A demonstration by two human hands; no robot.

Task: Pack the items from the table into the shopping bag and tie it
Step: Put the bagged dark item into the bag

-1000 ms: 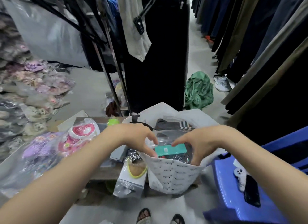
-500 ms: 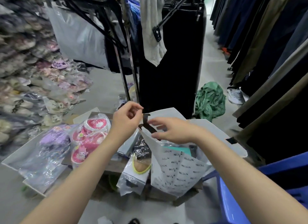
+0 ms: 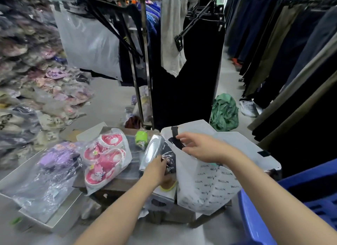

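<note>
A white printed shopping bag point(image 3: 207, 186) with black handles stands on the small brown table point(image 3: 125, 182), its mouth wide. My right hand point(image 3: 198, 148) hovers at its left rim by a black handle point(image 3: 176, 137), fingers spread, holding nothing. My left hand point(image 3: 158, 170) rests on a clear-wrapped packet with a yellow rim point(image 3: 168, 185) beside the bag; whether the fingers grip it is unclear. On the table lie a silver pouch point(image 3: 151, 149), a green roll point(image 3: 141, 138) and a clear pack of pink slippers point(image 3: 104, 159).
A purple packaged item point(image 3: 54, 159) lies on a flat white box point(image 3: 36, 217) at the left. A blue plastic chair point(image 3: 291, 208) stands at the right. Clothing racks point(image 3: 182, 62) fill the back and right; packaged slippers pile up along the left. A green bundle point(image 3: 224, 113) lies on the floor.
My left hand has dropped from the bag's handle down to the wrapped packet beside the bag. My right hand stays at the bag's rim, fingers more spread. The view has tilted up.
</note>
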